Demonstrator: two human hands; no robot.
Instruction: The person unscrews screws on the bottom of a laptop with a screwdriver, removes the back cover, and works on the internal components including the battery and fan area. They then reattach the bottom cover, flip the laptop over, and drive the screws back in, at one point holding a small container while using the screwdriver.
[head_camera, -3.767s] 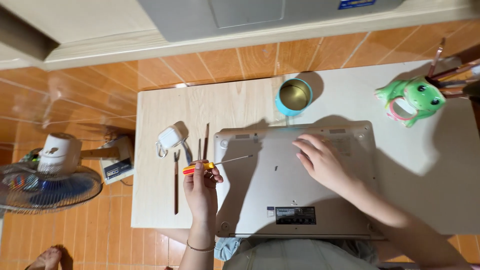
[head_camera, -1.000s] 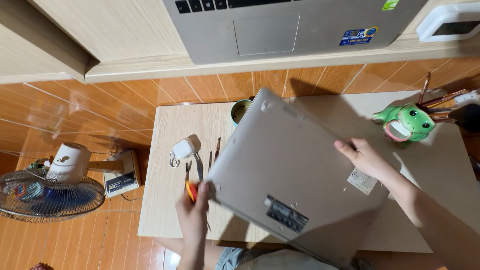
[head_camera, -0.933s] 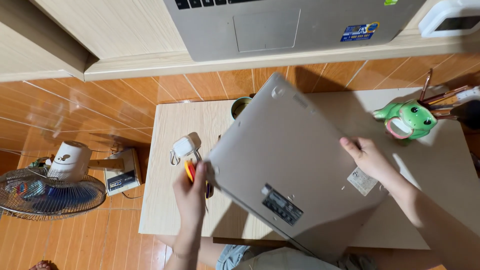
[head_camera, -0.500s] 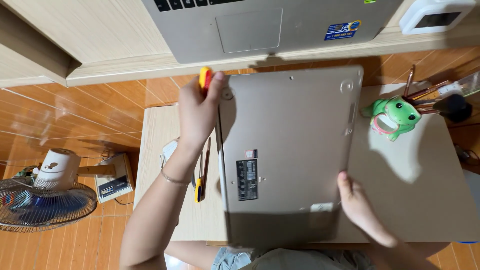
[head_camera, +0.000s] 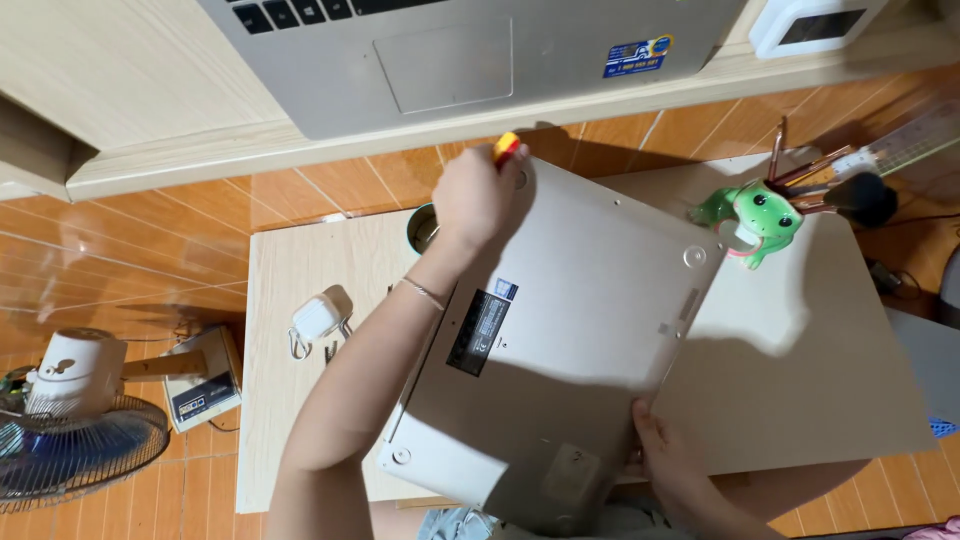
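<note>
Rotated again: silver laptop (head_camera: 560, 340) lies bottom-up and now sits skewed on the low table (head_camera: 800, 350), where half a second back it was square to the edge. Left hand (head_camera: 475, 200) has moved with its far corner and is closed in a fist around a red-and-yellow screwdriver (head_camera: 507, 148), only the handle end showing above the knuckles; tip hidden. Right hand (head_camera: 665, 465) grips the laptop's near edge, fingers curled under, thumb on top. Green frog holder (head_camera: 758, 215) stands just off the laptop's far-right corner. White charger (head_camera: 318, 318) lies left of the laptop, a tin cup (head_camera: 422, 228) beside the left wrist. Fan (head_camera: 70, 430) on the floor, well left of the laptop.
</note>
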